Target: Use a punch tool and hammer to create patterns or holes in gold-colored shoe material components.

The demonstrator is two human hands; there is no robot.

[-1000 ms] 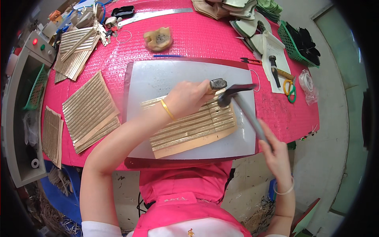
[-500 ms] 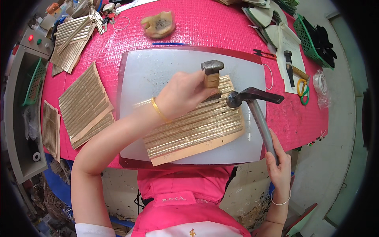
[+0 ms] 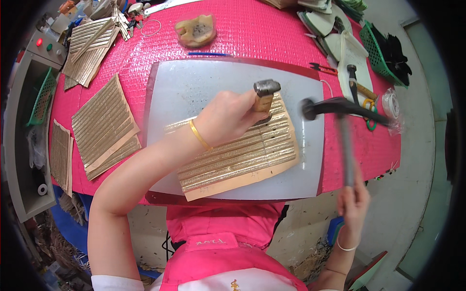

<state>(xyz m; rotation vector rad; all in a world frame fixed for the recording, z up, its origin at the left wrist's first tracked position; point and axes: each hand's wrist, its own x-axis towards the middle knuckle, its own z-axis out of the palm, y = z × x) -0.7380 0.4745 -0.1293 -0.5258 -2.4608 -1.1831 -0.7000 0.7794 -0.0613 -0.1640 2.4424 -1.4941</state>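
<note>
My left hand [image 3: 227, 116] is closed around a hand punch [image 3: 264, 99] with a metal head and a tan-wrapped shank. Its lower end meets a gold-striped sheet [image 3: 238, 160] that lies on a whitish board [image 3: 179, 82]. Small dark marks dot the sheet near the punch. In my right hand [image 3: 353, 203] is the handle of a hammer [image 3: 345, 145], raised off to the right of the punch. The hammer's black head is smeared by motion and does not touch the punch.
More gold-striped sheets [image 3: 104, 126] lie on the pink table cover [image 3: 252, 29] at the left. A yellowish lump [image 3: 195, 30] sits beyond the board beside a blue pen-like stick [image 3: 208, 54]. Red snips [image 3: 324, 69], another hammer-like tool [image 3: 353, 80] and a green basket [image 3: 377, 53] are at the right.
The hammer has swung up and to the right, away from the punch, with my right hand moving outward. The punch has tilted slightly while my left hand stays nearly in place.
</note>
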